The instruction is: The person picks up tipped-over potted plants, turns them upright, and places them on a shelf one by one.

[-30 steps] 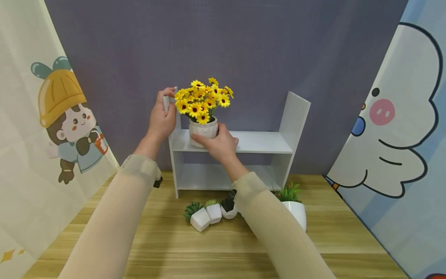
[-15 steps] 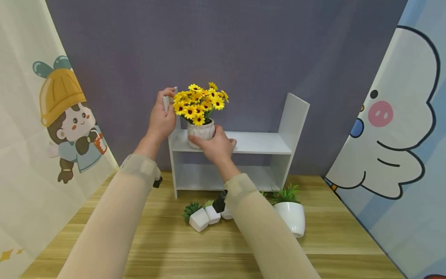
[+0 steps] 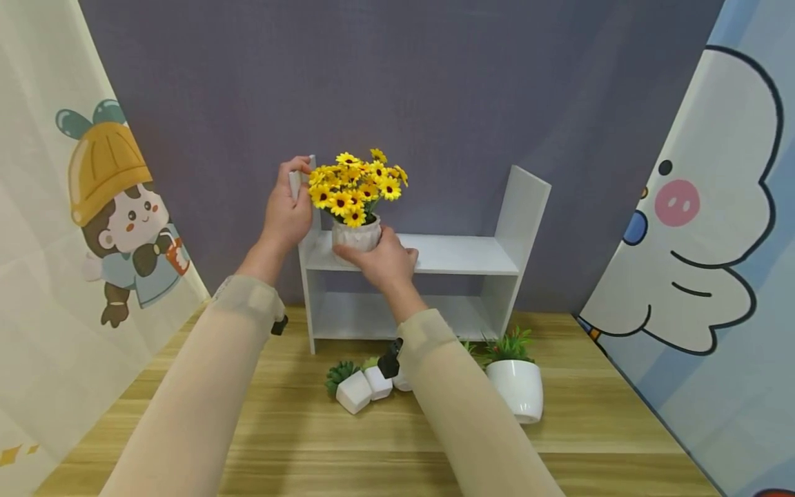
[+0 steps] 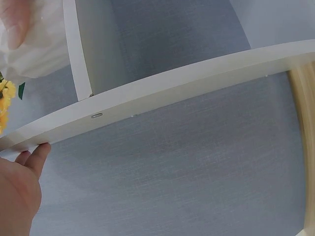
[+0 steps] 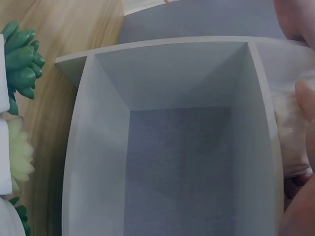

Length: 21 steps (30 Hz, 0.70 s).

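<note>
A textured white flowerpot [image 3: 355,235] with yellow daisy-like flowers [image 3: 357,188] is on the left part of the white shelf's upper board [image 3: 456,254]. My right hand [image 3: 386,266] grips the pot from its right side, thumb across the front. The pot's base is partly hidden behind that thumb. At the shelf's left side panel, my left hand [image 3: 287,210] holds the upright near its top. The left wrist view shows fingertips [image 4: 39,156] against the panel's outer face, and the pot [image 4: 44,51] just inside it. In the right wrist view the pot [image 5: 291,135] overlaps the upper board's edge.
Several small white pots with succulents [image 3: 354,392] lie tipped on the wooden table [image 3: 348,455] before the shelf. A larger white pot with a green plant [image 3: 517,386] is at the right, partly behind my right sleeve. A grey cloth [image 3: 422,83] hangs behind.
My right hand and the flowerpot have shifted slightly left and down toward the left end of the upper board. The left hand keeps its hold on the side panel.
</note>
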{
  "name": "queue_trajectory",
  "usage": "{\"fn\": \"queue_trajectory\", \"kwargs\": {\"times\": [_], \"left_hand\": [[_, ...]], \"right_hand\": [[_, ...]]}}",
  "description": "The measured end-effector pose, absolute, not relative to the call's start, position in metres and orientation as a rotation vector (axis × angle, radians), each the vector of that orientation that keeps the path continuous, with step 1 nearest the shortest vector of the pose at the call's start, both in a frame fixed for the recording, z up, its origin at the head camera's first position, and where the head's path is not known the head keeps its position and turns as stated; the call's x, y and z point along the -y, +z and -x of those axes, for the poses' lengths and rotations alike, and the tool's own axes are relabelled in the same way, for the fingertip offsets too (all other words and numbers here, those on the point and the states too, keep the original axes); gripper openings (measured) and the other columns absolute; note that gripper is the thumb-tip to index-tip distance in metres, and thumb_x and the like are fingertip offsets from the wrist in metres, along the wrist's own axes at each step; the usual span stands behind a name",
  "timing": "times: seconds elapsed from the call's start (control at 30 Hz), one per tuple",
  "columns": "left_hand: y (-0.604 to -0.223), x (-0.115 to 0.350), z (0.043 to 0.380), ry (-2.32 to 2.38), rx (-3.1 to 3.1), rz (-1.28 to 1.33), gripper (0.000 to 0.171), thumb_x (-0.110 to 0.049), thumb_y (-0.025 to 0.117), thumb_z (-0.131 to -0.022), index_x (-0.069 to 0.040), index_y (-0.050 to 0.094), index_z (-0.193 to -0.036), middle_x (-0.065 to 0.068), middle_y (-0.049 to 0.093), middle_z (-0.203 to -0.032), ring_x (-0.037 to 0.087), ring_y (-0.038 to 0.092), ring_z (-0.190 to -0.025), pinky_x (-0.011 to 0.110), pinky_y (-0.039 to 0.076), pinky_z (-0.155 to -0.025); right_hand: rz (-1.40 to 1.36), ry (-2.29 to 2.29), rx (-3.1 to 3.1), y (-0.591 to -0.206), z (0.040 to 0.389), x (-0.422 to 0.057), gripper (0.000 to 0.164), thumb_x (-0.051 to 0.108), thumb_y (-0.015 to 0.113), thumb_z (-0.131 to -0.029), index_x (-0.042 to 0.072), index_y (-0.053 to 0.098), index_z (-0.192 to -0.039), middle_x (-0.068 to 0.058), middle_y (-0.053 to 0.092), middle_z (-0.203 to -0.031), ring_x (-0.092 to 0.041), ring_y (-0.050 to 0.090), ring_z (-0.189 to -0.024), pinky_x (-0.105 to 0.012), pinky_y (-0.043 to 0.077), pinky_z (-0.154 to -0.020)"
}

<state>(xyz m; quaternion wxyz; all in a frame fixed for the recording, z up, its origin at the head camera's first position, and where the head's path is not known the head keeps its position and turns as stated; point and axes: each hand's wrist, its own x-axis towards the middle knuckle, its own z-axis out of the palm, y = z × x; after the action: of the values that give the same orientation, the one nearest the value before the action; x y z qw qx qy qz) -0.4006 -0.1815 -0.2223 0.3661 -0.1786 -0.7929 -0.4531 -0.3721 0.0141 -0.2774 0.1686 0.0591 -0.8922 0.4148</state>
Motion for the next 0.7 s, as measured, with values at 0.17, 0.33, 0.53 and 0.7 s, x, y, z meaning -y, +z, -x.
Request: {"fn": "queue_trajectory", "kwargs": {"times": [0.17,0.33,0.53,0.7], "left_hand": [[-0.2211,0.1804,0.3989,-1.157,2.047,0.447,0.025,-0.018,0.038,-0.117,-0.014,0.045,-0.14,-0.006,0.046,-0.172,0.032,0.062,-0.133,0.031,0.038,-0.065],[-0.2211,0.1801,0.3978,-1.14,2.065,0.432,0.025,-0.019,0.037,-0.117,-0.016,0.044,-0.141,-0.007,0.045,-0.173,0.031,0.063,-0.098,0.029,0.037,-0.06],[-0.2209,0.1798,0.3965,-1.148,2.058,0.428,0.025,-0.016,0.037,-0.117,-0.013,0.043,-0.141,-0.005,0.046,-0.173,0.034,0.063,-0.136,0.035,0.039,-0.072],[-0.2211,0.1784,0.3967,-1.153,2.065,0.416,0.027,-0.017,0.037,-0.117,-0.014,0.043,-0.142,-0.006,0.045,-0.173,0.033,0.057,-0.148,0.038,0.042,-0.08]], "right_hand": [[-0.193,1.205,2.564,-0.275,0.3689,-0.0207,0.11,0.071,0.086,-0.081,0.01,0.04,-0.159,-0.011,0.059,-0.15,-0.03,0.06,-0.135,-0.061,0.024,-0.125],[-0.194,1.19,2.585,-0.2736,0.3666,-0.0231,0.1,0.066,0.086,-0.084,0.009,0.042,-0.153,-0.012,0.058,-0.145,-0.031,0.06,-0.133,-0.06,0.026,-0.125],[-0.173,1.168,2.581,-0.2742,0.3652,-0.0203,0.096,0.066,0.086,-0.085,0.01,0.044,-0.151,-0.01,0.061,-0.139,-0.03,0.062,-0.128,-0.059,0.026,-0.125],[-0.135,1.133,2.581,-0.275,0.3652,-0.0175,0.096,0.068,0.085,-0.085,0.011,0.045,-0.15,-0.009,0.062,-0.137,-0.029,0.062,-0.127,-0.059,0.027,-0.125]]}}
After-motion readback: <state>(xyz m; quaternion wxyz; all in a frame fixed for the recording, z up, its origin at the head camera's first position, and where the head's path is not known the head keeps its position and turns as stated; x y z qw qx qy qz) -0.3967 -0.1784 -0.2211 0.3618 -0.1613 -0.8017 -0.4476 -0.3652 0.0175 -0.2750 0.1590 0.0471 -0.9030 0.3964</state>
